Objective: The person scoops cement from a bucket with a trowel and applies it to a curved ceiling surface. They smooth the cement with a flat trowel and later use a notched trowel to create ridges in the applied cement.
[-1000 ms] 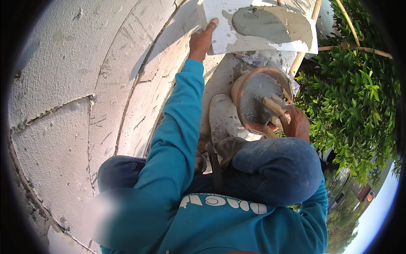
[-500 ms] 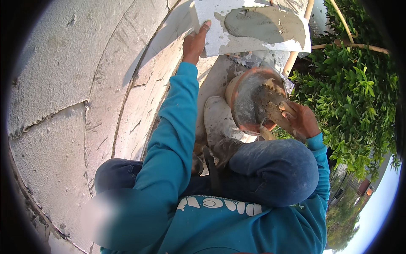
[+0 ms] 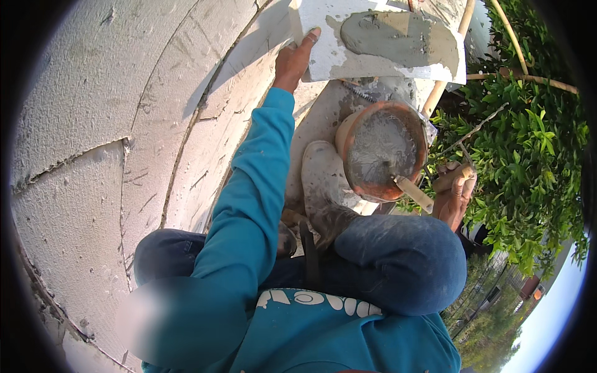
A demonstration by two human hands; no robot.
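My left hand (image 3: 295, 61) is closed on the near left edge of a white block (image 3: 321, 57). A thick oval patch of wet grey mortar (image 3: 398, 38) lies on the block's upper face. To the right of a clay-coloured bucket (image 3: 349, 177), my right hand (image 3: 453, 202) grips a trowel by its wooden handle (image 3: 453, 178). The trowel's blade (image 3: 477, 128) shows nearly edge-on against the leaves. Wet mortar (image 3: 380, 142) sits inside the bucket. A second wooden-handled tool (image 3: 413, 193) leans out over its near rim, its far end sunk in the mortar.
A wall of large pale blocks (image 3: 81, 112) with rough joints fills the left. My mortar-spattered boot (image 3: 320, 168) stands beside the bucket. Green bushes (image 3: 528, 149) crowd the right, with thin poles (image 3: 513, 40) among them. A toothed strip (image 3: 359, 93) lies beyond the bucket.
My right hand has drawn the trowel out from over the bucket to its right side and turned the blade edge-on. My left hand still holds the block.
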